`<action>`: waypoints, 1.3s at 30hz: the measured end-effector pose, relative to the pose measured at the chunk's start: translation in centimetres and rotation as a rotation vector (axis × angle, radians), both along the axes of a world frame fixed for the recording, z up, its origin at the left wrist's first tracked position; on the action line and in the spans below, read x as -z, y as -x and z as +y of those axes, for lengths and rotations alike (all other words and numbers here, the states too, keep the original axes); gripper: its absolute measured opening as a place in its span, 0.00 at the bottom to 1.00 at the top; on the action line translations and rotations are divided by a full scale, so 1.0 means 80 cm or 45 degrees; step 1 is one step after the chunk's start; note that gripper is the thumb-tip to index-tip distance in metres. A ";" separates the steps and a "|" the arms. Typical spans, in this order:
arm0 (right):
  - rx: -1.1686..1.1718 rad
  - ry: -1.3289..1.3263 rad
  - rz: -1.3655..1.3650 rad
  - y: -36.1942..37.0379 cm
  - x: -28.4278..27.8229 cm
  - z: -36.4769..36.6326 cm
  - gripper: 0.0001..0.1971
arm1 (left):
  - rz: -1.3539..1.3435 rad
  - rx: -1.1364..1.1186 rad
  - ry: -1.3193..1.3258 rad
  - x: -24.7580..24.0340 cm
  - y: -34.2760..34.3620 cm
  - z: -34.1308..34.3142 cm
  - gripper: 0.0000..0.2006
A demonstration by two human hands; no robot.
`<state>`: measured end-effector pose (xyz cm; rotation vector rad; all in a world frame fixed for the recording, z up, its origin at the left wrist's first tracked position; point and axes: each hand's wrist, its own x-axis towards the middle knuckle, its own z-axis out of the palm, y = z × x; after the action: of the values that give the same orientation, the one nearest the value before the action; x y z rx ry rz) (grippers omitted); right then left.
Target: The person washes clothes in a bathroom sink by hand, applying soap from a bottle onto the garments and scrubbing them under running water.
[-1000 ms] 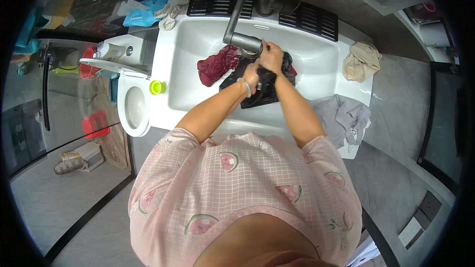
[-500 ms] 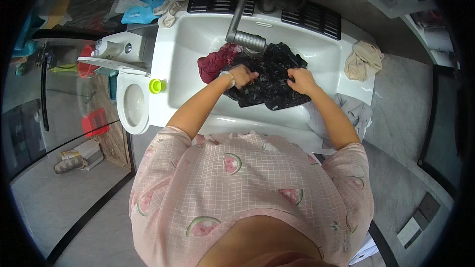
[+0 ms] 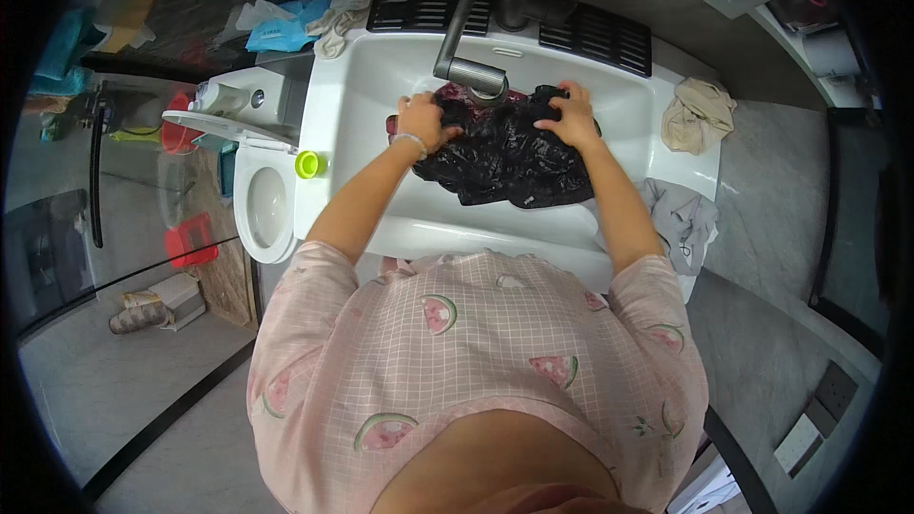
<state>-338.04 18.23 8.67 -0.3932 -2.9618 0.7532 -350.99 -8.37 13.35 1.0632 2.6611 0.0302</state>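
Both hands grip glossy black cloth (image 3: pixel 505 157) (wet, crumpled).

view: 1 head-worn fisheye | aim: pointed steeply down over the chest | range: sink (image 3: pixel 381 86) seen close, at arm's reach | edges: bent toward the rim

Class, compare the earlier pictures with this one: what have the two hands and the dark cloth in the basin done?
The hands, close together on a bunched black garment a second ago, moved apart, spreading it; the left hand and right hand now grip its upper corners. The red cloth is largely covered. Faucet, beige cloth and green cap stayed put.
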 end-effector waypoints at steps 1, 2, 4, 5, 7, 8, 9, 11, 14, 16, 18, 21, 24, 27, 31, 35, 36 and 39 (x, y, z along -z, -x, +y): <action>0.037 0.124 0.064 -0.003 -0.004 0.020 0.19 | -0.104 -0.190 -0.241 -0.002 0.018 -0.023 0.24; 0.079 0.244 0.126 -0.007 -0.009 0.043 0.19 | -0.211 -0.376 -0.486 -0.004 0.034 -0.042 0.22; -0.137 0.954 0.061 -0.015 -0.026 0.091 0.21 | -0.620 -0.524 -0.770 -0.026 0.053 -0.063 0.17; -0.079 1.009 -0.024 -0.016 -0.038 0.088 0.20 | -0.565 -0.441 -0.795 -0.031 0.050 -0.066 0.13; -0.027 1.060 -0.118 -0.012 -0.065 0.081 0.19 | -0.354 -0.318 -0.778 -0.021 0.046 -0.063 0.12; 0.043 1.077 -0.254 -0.011 -0.073 0.081 0.19 | -0.145 -0.174 -0.753 -0.017 0.043 -0.056 0.11; 0.111 1.094 -0.396 -0.008 -0.078 0.079 0.18 | -0.061 -0.075 -0.573 -0.032 0.037 -0.040 0.10; 0.203 1.295 -0.301 -0.008 -0.090 0.057 0.18 | -0.052 0.013 -0.357 -0.032 0.022 -0.006 0.20; 0.278 1.680 -0.223 -0.012 -0.100 0.050 0.16 | -0.173 0.561 -0.780 0.015 0.015 0.038 0.21; 0.575 1.983 -0.025 -0.024 -0.051 0.076 0.14 | -1.278 0.132 -0.270 -0.023 0.002 0.078 0.18; 0.545 2.071 -0.002 -0.022 -0.046 0.080 0.15 | -1.007 0.055 -0.755 -0.003 0.006 0.075 0.22; 0.701 1.661 0.115 -0.007 -0.073 0.030 0.16 | -1.472 -0.490 -1.096 0.005 -0.008 0.088 0.24; 0.081 0.741 0.547 0.020 -0.075 -0.074 0.12 | -1.590 -0.672 -1.079 0.049 -0.033 0.119 0.27; 0.345 0.630 0.623 0.038 -0.098 -0.148 0.11 | -1.702 -0.390 -1.300 0.142 -0.039 0.100 0.26; 0.629 0.582 0.426 0.058 -0.030 -0.099 0.14 | -1.258 -0.638 -0.589 0.077 -0.061 0.129 0.25; 0.433 0.484 0.658 0.056 -0.046 -0.162 0.11 | -2.682 -0.490 -1.602 0.154 -0.043 0.095 0.27; 0.523 0.492 0.706 0.058 -0.040 -0.155 0.13 | -2.138 -0.395 -1.424 0.155 -0.045 0.098 0.31; 0.740 0.511 0.428 0.076 -0.032 -0.111 0.13 | -1.309 -0.213 -1.009 0.166 -0.041 0.086 0.43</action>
<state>-344.15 9.31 11.23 -0.9792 -2.1998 1.1726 -347.73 -1.49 0.05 0.6679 1.7326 1.3423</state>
